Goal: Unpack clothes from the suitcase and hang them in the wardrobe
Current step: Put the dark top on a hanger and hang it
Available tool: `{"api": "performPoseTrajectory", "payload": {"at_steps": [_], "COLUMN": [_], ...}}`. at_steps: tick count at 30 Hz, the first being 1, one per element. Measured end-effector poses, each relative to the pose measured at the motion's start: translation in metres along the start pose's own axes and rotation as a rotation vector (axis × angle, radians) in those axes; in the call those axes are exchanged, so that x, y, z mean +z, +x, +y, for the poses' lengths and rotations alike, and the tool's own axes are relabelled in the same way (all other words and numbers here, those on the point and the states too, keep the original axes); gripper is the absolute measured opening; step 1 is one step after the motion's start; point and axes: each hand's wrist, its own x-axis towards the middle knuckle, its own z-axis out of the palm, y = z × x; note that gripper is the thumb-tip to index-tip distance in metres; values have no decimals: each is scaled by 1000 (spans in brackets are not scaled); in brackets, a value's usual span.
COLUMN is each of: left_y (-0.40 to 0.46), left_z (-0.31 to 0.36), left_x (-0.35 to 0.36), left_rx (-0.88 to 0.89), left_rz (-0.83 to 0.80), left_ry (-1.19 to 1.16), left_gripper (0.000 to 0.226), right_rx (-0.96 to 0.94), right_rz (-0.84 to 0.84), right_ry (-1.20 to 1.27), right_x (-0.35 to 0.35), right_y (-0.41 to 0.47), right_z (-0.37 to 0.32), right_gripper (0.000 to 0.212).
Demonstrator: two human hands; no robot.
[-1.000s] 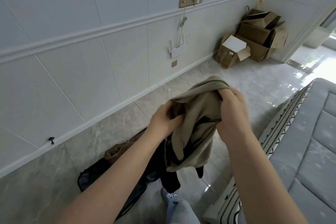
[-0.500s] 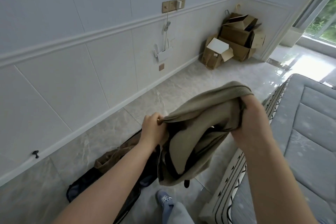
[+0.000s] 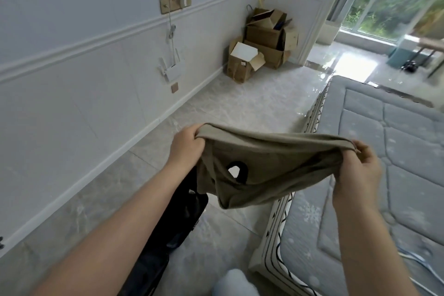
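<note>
**Ana:** Head view: what is the cloth like?

**Ben:** Soft, thin, olive-tan knit. The garment [image 3: 269,166] sags in loose folds, with a ribbed top edge pulled taut and a dark-rimmed hole near its middle. It hangs in the air over the glossy marble-patterned floor [image 3: 240,108], beside the quilted grey mattress [image 3: 389,151].

**Ana:** And the hands?

**Ben:** Left hand [image 3: 186,148] has its fingers curled round one end of the edge; right hand [image 3: 358,170] pinches the other end, fingers clamped on the fabric.

**Ana:** Below them?

**Ben:** A dark suitcase [image 3: 173,221] lies on the floor under the left forearm. Crumpled cardboard boxes [image 3: 262,43] sit in the far corner.

**Ana:** Any change?

**Ben:** Half a second ago the garment was bunched between closer hands; they have drawn apart and stretched it wide.
</note>
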Motion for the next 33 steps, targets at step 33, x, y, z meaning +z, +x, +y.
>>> {"api": "performPoseTrajectory", "payload": {"at_steps": [33], "left_y": [-136], "left_z": [297], "left_x": [278], "left_rx": [-146], "left_rz": [-738], "left_ry": [-1069], "left_gripper": [46], "right_rx": [368], "right_rz": [-176], "right_ry": [-239], "right_x": [-326], "right_y": [114], "right_z": [45], "right_gripper": [61]}}
